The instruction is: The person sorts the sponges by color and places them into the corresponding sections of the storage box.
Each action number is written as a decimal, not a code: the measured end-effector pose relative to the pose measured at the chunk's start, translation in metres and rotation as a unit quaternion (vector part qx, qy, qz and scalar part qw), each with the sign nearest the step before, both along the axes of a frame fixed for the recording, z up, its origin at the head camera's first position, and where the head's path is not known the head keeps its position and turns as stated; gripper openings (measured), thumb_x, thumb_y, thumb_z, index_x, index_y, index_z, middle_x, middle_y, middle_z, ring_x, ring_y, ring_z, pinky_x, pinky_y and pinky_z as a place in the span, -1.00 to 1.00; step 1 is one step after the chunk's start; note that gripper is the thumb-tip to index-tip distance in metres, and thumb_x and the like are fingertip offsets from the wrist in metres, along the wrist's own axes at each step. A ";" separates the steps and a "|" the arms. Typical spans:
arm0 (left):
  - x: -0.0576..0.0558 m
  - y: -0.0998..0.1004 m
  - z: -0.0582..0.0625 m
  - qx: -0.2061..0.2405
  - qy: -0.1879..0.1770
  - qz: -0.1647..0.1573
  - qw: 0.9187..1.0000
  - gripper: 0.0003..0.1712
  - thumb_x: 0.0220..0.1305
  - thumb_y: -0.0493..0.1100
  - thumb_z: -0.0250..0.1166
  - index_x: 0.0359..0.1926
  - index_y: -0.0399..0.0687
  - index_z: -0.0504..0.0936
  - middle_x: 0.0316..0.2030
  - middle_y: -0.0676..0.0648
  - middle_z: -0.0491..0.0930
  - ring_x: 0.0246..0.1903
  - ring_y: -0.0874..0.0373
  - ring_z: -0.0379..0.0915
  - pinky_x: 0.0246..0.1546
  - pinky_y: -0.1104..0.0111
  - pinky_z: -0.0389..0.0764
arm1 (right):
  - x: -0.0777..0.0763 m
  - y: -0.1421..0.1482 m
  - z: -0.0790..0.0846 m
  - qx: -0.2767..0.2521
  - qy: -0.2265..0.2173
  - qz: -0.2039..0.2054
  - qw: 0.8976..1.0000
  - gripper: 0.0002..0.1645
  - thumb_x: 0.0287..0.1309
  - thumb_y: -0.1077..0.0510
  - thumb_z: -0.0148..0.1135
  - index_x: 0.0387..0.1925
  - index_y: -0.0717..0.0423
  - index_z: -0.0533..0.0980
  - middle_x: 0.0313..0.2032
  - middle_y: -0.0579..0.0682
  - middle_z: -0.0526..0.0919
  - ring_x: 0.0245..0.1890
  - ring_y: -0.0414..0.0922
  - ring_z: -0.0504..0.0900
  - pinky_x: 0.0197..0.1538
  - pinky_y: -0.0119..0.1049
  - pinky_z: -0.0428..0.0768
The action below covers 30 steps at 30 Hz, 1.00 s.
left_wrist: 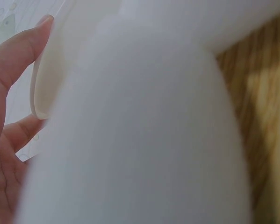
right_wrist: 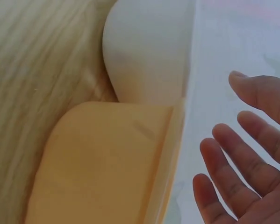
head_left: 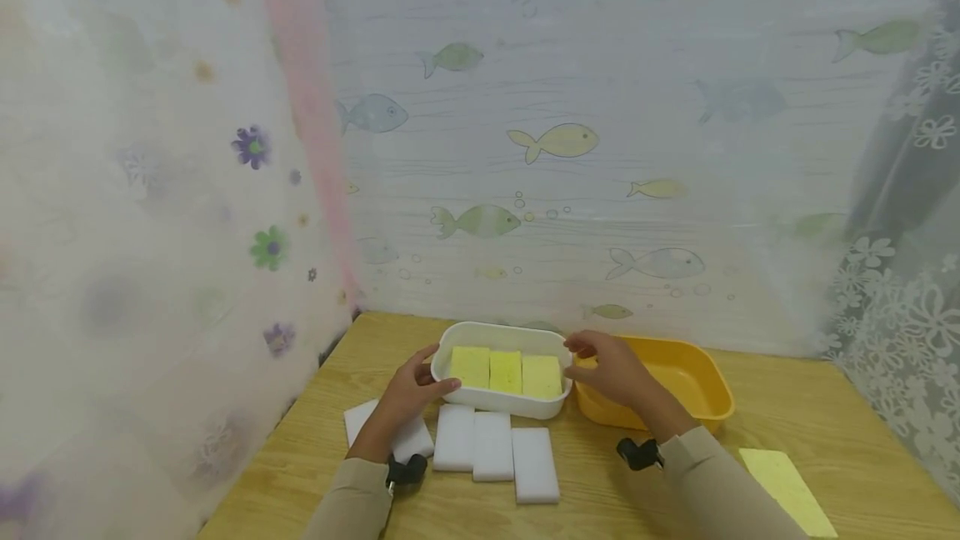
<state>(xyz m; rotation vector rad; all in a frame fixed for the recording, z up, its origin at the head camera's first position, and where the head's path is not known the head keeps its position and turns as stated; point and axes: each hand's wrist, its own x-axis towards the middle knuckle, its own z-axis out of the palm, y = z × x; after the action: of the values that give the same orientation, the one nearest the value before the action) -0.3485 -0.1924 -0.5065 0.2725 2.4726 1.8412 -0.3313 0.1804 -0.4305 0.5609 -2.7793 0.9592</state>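
Observation:
A white plastic tub (head_left: pixel 495 402) stands on the table with three yellow sponge-like blocks (head_left: pixel 506 372) side by side in it. My left hand (head_left: pixel 408 394) grips the tub's left end, thumb over the rim; in the left wrist view the thumb (left_wrist: pixel 25 49) and a finger reach its edge. A large blurred white shape (left_wrist: pixel 144 130) hides most of that view. My right hand (head_left: pixel 611 369) hovers at the tub's right end, over the left side of the orange tub (head_left: pixel 705 373). The right wrist view shows its fingers (right_wrist: pixel 228 179) loosely spread, apart from both tubs.
Several white pads lie in front of the white tub, including one pad (head_left: pixel 536 465) nearest the front and another (head_left: pixel 412 440) under the left forearm. A flat yellow piece (head_left: pixel 787 490) lies at the right front. Behind the table (head_left: pixel 600 490) hang fish-patterned sheets (head_left: pixel 480 140).

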 end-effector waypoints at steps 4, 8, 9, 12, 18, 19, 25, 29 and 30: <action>0.001 0.000 0.001 -0.004 -0.001 -0.002 1.000 0.16 0.16 0.17 0.57 0.63 0.08 0.13 0.32 -0.23 0.55 0.15 0.01 0.62 0.05 0.20 0.69 | 0.019 0.008 0.002 -0.008 0.015 0.003 1.000 -0.47 0.26 0.05 0.46 0.22 0.12 0.61 0.14 0.05 0.71 0.13 0.10 0.67 0.22 0.16 0.61; 0.001 0.001 0.002 -0.001 -0.001 0.002 1.000 0.15 0.15 0.15 0.58 0.63 0.10 0.15 0.31 -0.23 0.56 0.14 0.02 0.62 0.05 0.19 0.69 | 0.037 0.018 0.003 -0.025 0.045 0.009 0.999 -0.48 0.25 0.05 0.48 0.21 0.05 0.62 0.15 0.02 0.71 0.12 0.10 0.68 0.20 0.19 0.61; 0.001 0.001 0.002 0.000 0.001 0.004 1.000 0.14 0.15 0.14 0.58 0.62 0.10 0.16 0.31 -0.24 0.56 0.14 0.02 0.62 0.05 0.19 0.69 | 0.041 0.021 0.003 -0.028 0.052 0.008 0.998 -0.48 0.25 0.03 0.49 0.21 0.02 0.62 0.15 0.00 0.72 0.12 0.09 0.68 0.19 0.18 0.62; 0.002 0.002 0.002 0.004 0.002 0.008 1.000 0.12 0.16 0.12 0.58 0.62 0.10 0.18 0.29 -0.24 0.57 0.12 0.03 0.63 0.05 0.18 0.69 | 0.055 0.032 0.004 -0.045 0.068 0.003 0.997 -0.48 0.23 0.02 0.50 0.20 -0.06 0.62 0.15 -0.04 0.72 0.10 0.06 0.70 0.16 0.16 0.64; 0.006 0.002 0.005 0.014 -0.003 0.003 1.000 0.11 0.20 0.06 0.56 0.63 0.09 0.13 0.29 -0.25 0.57 0.10 0.03 0.63 0.01 0.18 0.69 | 0.082 0.058 0.008 -0.048 0.079 -0.026 0.995 -0.50 0.24 0.02 0.50 0.20 -0.10 0.61 0.14 -0.04 0.72 0.08 0.02 0.70 0.12 0.11 0.67; 0.006 0.002 0.005 0.013 -0.006 0.002 1.000 0.11 0.21 0.05 0.56 0.63 0.09 0.13 0.29 -0.25 0.56 0.09 0.03 0.63 0.00 0.19 0.69 | 0.086 0.063 0.008 -0.048 0.074 -0.032 0.996 -0.50 0.25 0.00 0.49 0.21 -0.11 0.61 0.14 -0.05 0.72 0.08 0.02 0.69 0.11 0.08 0.68; 0.005 0.000 0.005 0.015 -0.005 0.003 1.000 0.12 0.20 0.05 0.57 0.64 0.07 0.12 0.30 -0.25 0.56 0.08 0.04 0.64 -0.01 0.22 0.69 | 0.103 0.097 0.009 -0.062 0.028 -0.053 0.996 -0.46 0.30 -0.09 0.43 0.28 -0.16 0.56 0.18 -0.01 0.69 0.11 -0.04 0.66 0.04 -0.25 0.70; 0.004 0.001 0.005 0.015 -0.003 0.001 1.000 0.12 0.20 0.05 0.57 0.63 0.03 0.13 0.29 -0.27 0.56 0.08 0.03 0.64 0.00 0.20 0.70 | 0.108 0.128 0.005 -0.080 0.009 -0.063 0.995 -0.43 0.33 -0.06 0.41 0.31 -0.06 0.54 0.20 0.01 0.66 0.06 -0.35 0.63 -0.02 -0.45 0.67; 0.004 0.001 0.005 0.014 -0.003 0.001 1.000 0.12 0.20 0.05 0.57 0.63 0.04 0.13 0.29 -0.26 0.57 0.08 0.03 0.64 0.00 0.20 0.70 | 0.109 0.136 0.004 -0.088 0.005 -0.065 0.994 -0.42 0.33 -0.04 0.40 0.32 -0.01 0.53 0.20 -0.02 0.65 0.04 -0.43 0.62 -0.04 -0.46 0.67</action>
<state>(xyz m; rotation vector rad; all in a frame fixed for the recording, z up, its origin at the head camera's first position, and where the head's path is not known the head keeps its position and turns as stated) -0.3448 -0.1910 -0.5019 0.2644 2.4459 1.8761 -0.2221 0.3166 -0.4261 0.3533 -2.6486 1.1544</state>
